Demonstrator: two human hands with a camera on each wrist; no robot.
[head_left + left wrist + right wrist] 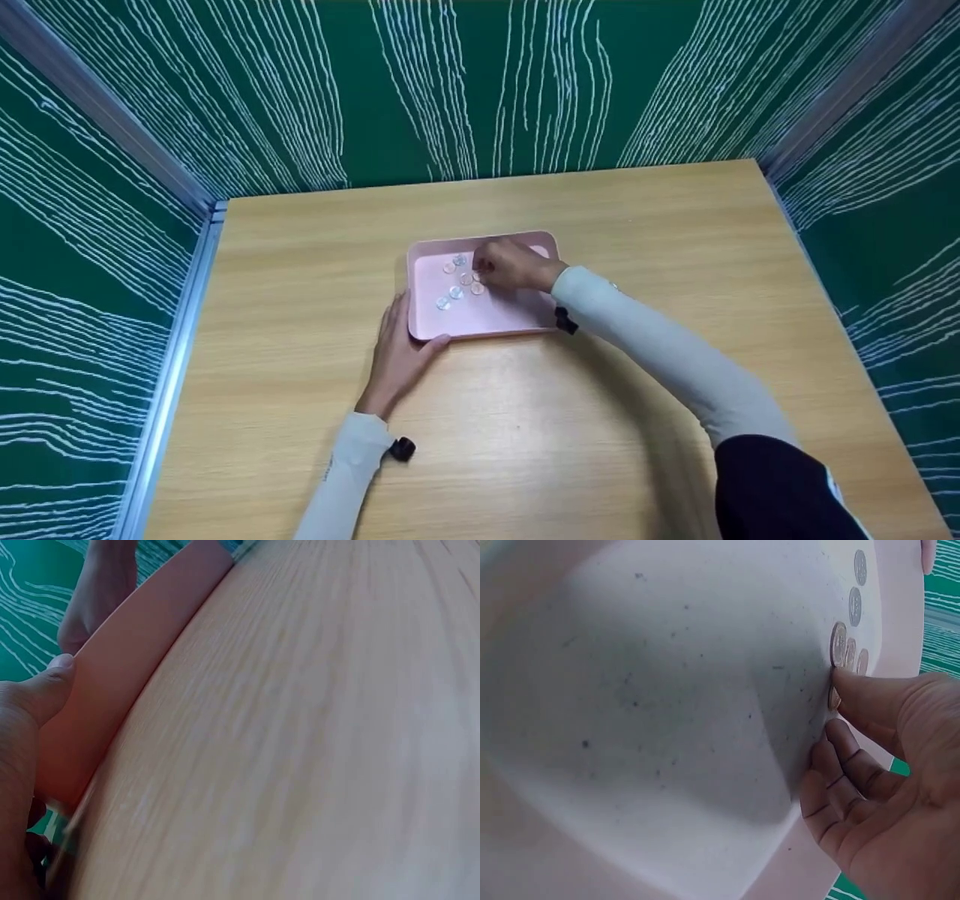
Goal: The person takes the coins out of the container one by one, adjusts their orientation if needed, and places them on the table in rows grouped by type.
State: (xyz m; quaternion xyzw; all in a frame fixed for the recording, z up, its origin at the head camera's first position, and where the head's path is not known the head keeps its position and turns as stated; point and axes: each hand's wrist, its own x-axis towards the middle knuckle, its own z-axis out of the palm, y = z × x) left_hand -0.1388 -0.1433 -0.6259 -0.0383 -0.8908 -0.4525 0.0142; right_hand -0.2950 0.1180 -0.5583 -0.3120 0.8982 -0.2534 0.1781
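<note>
A pink tray (517, 319) lies on the wooden table with several small coins (456, 292) on its floor. My right hand (504, 264) reaches into the tray from the right. In the right wrist view its curled fingertips (840, 682) pinch a coin (833, 698) beside a short row of coins (854, 607) on the tray floor (667, 690). My left hand (396, 352) lies flat on the table at the tray's front left corner. Its thumb (41, 690) presses against the tray wall (127, 682).
The wooden table (600, 435) is enclosed by green walls with white wavy lines (480, 82). A metal rail (172, 360) runs along its left edge. Small black camera mounts sit at the left wrist (402, 448) and the right wrist (565, 320).
</note>
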